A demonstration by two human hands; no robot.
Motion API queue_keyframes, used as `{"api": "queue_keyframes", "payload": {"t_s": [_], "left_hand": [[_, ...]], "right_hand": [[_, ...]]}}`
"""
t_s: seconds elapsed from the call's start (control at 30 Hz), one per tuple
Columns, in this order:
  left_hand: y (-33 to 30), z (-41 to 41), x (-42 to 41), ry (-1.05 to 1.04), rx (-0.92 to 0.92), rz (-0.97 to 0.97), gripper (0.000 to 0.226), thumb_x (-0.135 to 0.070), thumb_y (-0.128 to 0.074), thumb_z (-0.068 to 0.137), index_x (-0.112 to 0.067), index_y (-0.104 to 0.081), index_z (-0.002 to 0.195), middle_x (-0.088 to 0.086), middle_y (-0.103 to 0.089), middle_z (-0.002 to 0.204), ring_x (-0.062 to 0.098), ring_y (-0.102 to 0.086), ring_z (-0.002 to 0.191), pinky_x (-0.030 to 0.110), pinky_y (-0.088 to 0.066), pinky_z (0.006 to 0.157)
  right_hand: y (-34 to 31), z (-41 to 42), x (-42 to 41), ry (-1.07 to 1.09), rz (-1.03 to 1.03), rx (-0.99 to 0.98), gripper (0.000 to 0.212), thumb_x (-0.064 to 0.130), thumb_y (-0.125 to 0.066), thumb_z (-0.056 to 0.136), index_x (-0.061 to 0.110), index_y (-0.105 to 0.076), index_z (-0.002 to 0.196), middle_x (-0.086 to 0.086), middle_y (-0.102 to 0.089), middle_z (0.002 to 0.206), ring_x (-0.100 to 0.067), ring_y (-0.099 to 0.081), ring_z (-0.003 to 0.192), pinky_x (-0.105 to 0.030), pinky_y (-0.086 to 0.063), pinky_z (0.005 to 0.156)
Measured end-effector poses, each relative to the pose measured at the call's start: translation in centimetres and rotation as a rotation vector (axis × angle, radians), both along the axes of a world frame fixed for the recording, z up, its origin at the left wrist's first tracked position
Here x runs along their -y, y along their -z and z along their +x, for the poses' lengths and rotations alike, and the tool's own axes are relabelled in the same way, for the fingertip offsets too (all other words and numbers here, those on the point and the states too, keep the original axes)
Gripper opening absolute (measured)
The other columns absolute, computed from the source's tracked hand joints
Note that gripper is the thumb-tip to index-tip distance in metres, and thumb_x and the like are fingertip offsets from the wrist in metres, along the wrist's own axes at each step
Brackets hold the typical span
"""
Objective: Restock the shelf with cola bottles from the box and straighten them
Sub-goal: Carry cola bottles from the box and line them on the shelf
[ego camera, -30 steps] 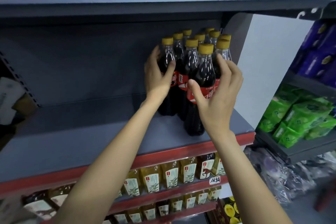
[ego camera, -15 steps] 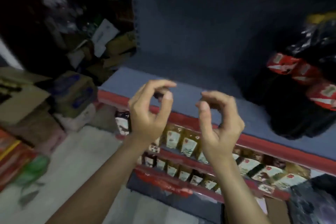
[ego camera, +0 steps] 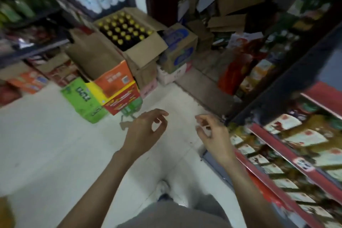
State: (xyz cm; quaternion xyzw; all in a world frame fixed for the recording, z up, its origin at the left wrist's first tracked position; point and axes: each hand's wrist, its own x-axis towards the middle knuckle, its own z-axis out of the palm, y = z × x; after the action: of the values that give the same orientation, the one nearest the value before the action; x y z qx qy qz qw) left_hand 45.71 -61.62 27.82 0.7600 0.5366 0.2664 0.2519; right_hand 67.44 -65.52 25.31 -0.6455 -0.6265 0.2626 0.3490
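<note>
While both hands hang empty over the pale floor, left hand and right hand with fingers loosely curled, gripping nothing. Cola bottles packed upright, yellow caps showing, in the open box at far left, stacked on other cartons. Shelf along the right. Risks, likely: snagging the raised box flap on the reach, toppling the stack by pulling one bottle sideways, tripping on the green carton nearby.

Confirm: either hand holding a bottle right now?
No: the left hand and right hand both hang empty with loosely curled fingers over the floor, short of the open box of cola bottles.
</note>
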Motion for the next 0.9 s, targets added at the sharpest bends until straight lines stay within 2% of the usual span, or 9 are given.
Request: {"api": "queue_keyframes", "payload": {"t_s": [0.07,0.17,0.23,0.33,0.47,0.53,0.6,0.7,0.9], "left_hand": [[2.0,-3.9,-2.6,-0.093,-0.033,-0.108,0.019,-0.024,-0.062,0.089,-0.025,-0.065,0.108,-0.013,-0.068,0.093,0.002,-0.06,0.082,0.029,-0.051,0.075],[4.1,-8.1,-7.0,-0.26,-0.026,-0.06,0.018,-0.019,-0.064,0.087,-0.024,-0.065,0.104,-0.013,-0.069,0.093,0.005,-0.062,0.082,0.026,-0.047,0.069],[5.4,-10.0,-10.6,-0.337,-0.002,-0.033,0.017,-0.017,-0.064,0.086,-0.02,-0.064,0.103,-0.011,-0.068,0.092,0.011,-0.064,0.081,0.025,-0.044,0.065],[7.9,-12.4,-17.2,-0.409,0.044,-0.086,0.019,-0.024,-0.06,0.086,-0.016,-0.065,0.102,-0.004,-0.07,0.094,0.021,-0.067,0.084,0.032,-0.052,0.067],[10.4,-14.8,-26.9,-0.487,0.057,-0.182,0.02,-0.021,-0.061,0.088,-0.016,-0.066,0.107,0.0,-0.072,0.103,0.022,-0.068,0.093,0.035,-0.054,0.076],[10.3,-15.8,-31.5,-0.539,0.083,-0.228,0.026,-0.03,-0.058,0.087,-0.016,-0.066,0.108,0.0,-0.071,0.104,0.02,-0.067,0.095,0.033,-0.052,0.077],[10.2,-16.8,-36.1,-0.572,0.089,-0.268,0.025,-0.028,-0.059,0.087,-0.017,-0.066,0.108,0.001,-0.071,0.103,0.02,-0.066,0.096,0.029,-0.048,0.077],[10.8,-18.4,-42.8,-0.576,0.07,-0.285,0.03,-0.032,-0.057,0.082,-0.021,-0.065,0.108,0.002,-0.07,0.102,0.023,-0.066,0.095,0.033,-0.051,0.079],[15.2,-20.9,-53.9,-0.481,-0.114,-0.302,0.034,-0.022,-0.064,0.088,-0.017,-0.06,0.121,0.013,-0.063,0.115,0.031,-0.056,0.108,0.037,-0.044,0.082]], "right_hand": [[1.4,-3.0,-3.3,-0.042,-0.042,0.062,0.027,0.021,-0.058,0.082,0.016,-0.066,0.108,0.001,-0.065,0.093,-0.014,-0.061,0.084,-0.031,-0.049,0.075],[3.0,-6.6,-9.0,-0.092,-0.067,0.122,0.024,0.012,-0.065,0.085,0.015,-0.066,0.108,0.0,-0.066,0.095,-0.02,-0.062,0.086,-0.036,-0.051,0.074],[4.2,-8.3,-13.6,-0.112,-0.109,0.125,0.025,0.009,-0.065,0.086,0.015,-0.066,0.11,-0.002,-0.066,0.097,-0.02,-0.062,0.088,-0.037,-0.051,0.075],[6.2,-10.3,-21.5,-0.131,-0.149,0.134,0.024,0.008,-0.064,0.086,0.012,-0.066,0.109,-0.005,-0.067,0.098,-0.024,-0.063,0.088,-0.038,-0.052,0.076],[7.1,-12.2,-32.4,-0.138,-0.129,0.153,0.023,0.007,-0.064,0.086,0.01,-0.066,0.109,-0.009,-0.068,0.099,-0.027,-0.063,0.088,-0.039,-0.052,0.076],[6.8,-13.2,-37.7,-0.155,-0.112,0.144,0.023,0.009,-0.063,0.088,0.01,-0.065,0.111,-0.01,-0.069,0.101,-0.026,-0.063,0.09,-0.035,-0.051,0.075],[6.3,-14.3,-42.5,-0.17,-0.1,0.121,0.024,0.012,-0.062,0.091,0.009,-0.064,0.115,-0.01,-0.069,0.107,-0.023,-0.063,0.095,-0.028,-0.047,0.073],[6.5,-16.3,-49.1,-0.166,-0.112,0.096,0.025,0.013,-0.062,0.093,0.008,-0.062,0.118,-0.007,-0.066,0.112,-0.012,-0.058,0.096,-0.016,-0.037,0.072],[10.7,-19.6,-60.3,-0.136,-0.062,0.206,0.025,0.012,-0.066,0.087,0.006,-0.065,0.112,-0.009,-0.067,0.101,-0.027,-0.06,0.094,-0.025,-0.039,0.075]]}}
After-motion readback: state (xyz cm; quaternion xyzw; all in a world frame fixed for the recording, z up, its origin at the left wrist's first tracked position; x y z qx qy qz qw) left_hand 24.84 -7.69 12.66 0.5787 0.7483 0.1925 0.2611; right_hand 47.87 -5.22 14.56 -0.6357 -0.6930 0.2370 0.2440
